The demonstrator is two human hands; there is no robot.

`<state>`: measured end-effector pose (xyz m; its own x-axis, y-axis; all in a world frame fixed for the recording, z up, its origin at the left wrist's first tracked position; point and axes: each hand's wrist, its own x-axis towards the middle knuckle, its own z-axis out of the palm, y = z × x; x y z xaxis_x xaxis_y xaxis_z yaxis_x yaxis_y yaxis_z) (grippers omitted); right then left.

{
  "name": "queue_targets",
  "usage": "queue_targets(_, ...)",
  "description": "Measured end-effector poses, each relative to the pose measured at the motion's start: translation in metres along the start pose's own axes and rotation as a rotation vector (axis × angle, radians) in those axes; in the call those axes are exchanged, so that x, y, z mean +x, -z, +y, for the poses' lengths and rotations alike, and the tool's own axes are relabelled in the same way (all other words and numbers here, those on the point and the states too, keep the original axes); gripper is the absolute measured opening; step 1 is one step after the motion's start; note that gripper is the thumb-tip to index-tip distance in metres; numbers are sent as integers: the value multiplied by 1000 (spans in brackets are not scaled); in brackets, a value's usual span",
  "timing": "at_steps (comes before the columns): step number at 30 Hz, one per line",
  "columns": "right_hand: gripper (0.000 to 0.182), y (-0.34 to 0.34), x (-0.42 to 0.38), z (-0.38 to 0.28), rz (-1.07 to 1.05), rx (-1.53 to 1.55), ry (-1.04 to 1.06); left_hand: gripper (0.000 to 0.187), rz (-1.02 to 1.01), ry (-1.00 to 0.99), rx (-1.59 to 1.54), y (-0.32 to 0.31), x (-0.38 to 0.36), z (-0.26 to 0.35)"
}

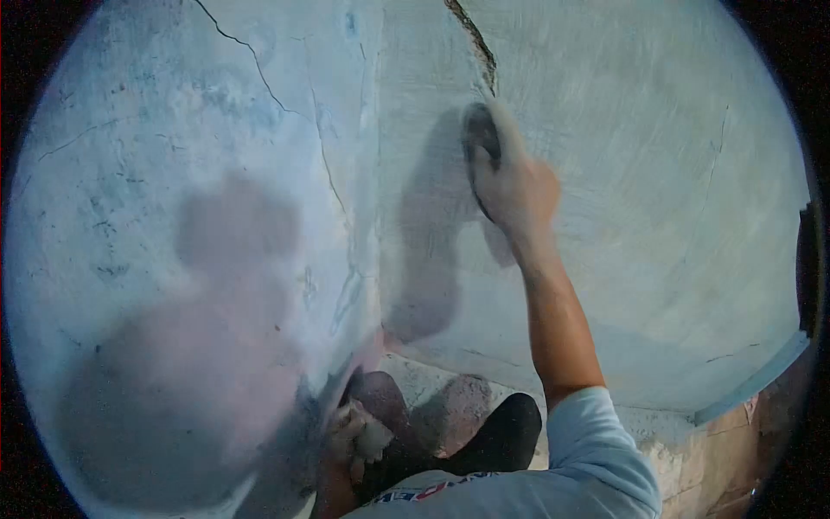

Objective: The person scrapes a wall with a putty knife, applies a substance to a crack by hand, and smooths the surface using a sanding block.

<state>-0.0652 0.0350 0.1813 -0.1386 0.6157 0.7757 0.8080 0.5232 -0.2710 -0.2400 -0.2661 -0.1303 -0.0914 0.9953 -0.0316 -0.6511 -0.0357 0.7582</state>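
Note:
On the right-hand wall (640, 190), my right hand (526, 190) is raised and closed around a dark, oblong, flat tool (477, 143), its face against the plaster. Motion smears the hand a little, and the exact kind of tool does not show. Just above the fingertips ends a wide, ragged crack (475, 39). Low beside my knee, my left hand (342, 432) is closed on a whitish, crumpled lump (373, 439), partly in shadow.
The bluish left wall (130, 242) meets the right wall at a corner, and a thin crack (268, 82) runs down it. Shadows of my body fall on both walls. My dark-clothed knees (510, 432) are close to the wall's foot. Tiled floor (713, 467) lies at lower right.

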Motion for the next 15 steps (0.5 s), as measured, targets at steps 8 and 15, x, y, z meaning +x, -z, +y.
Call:
queue_targets(8, 73, -143, -64, -6, -181, -5, 201, 14, 81, -22, -22, 65, -16, -53)
queue_targets(15, 65, -101, -108, 52, 19, 239, 27, 21, 236, 71, 58, 72, -11, -45)
